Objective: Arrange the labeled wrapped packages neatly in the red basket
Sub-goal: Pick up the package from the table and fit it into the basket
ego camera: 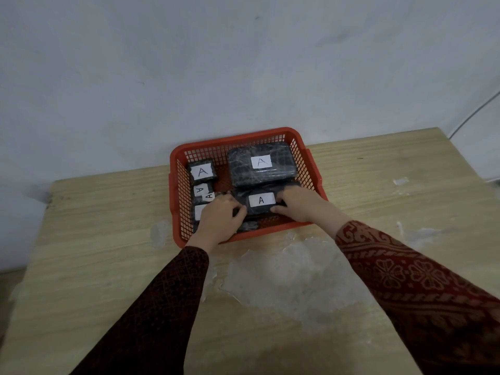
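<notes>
A red plastic basket (238, 136) stands on the wooden table against the wall. Inside lie several black wrapped packages with white labels marked A. The largest package (259, 165) fills the back right. A small square one (202, 171) sits at the back left, with smaller ones (201, 191) stacked along the left wall. A mid-sized package (261, 202) lies at the front right. My left hand (220, 217) grips its left end and my right hand (300, 207) grips its right end. Part of the front-left packages is hidden under my left hand.
The table (108, 239) has pale torn patches of film (292, 277) in front of the basket. A grey wall rises right behind the basket. A thin cable (473, 112) runs down the wall at the far right. The table's left edge drops off near the wall.
</notes>
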